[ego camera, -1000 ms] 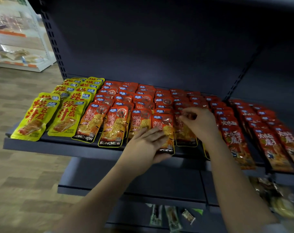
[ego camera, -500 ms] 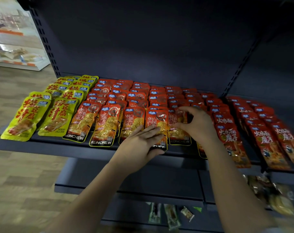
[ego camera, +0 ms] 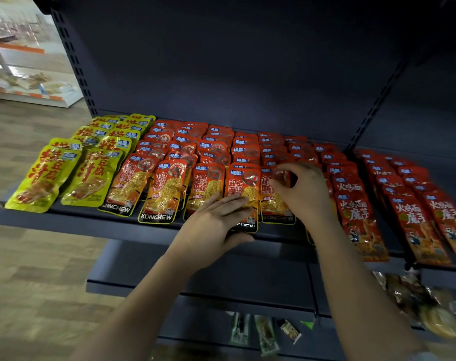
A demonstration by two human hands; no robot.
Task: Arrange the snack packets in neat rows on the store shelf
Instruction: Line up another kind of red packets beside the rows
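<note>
Snack packets lie in overlapping rows on a dark shelf point(ego camera: 73, 223): yellow packets point(ego camera: 86, 175) at the left, orange-red KONCHEW packets point(ego camera: 164, 191) in the middle, red packets point(ego camera: 357, 212) at the right. My left hand point(ego camera: 213, 225) lies flat with straight fingers on the lower half of a front orange packet point(ego camera: 243, 188). My right hand point(ego camera: 302, 191) pinches the top of the neighbouring orange packet point(ego camera: 276, 204) between thumb and curled fingers. My right forearm hides a packet at the shelf's front edge.
A second shelf section point(ego camera: 430, 267) to the right carries more red packets. Lower shelves hold a few small packets point(ego camera: 263, 332) and clear-wrapped snacks point(ego camera: 424, 306). A wood-pattern floor and a white display stand point(ego camera: 31, 74) lie to the left.
My right hand has slid slightly toward me along the orange packet row, still pinching a packet top. My left hand stays flat on the front packet. The view shifted a little.
</note>
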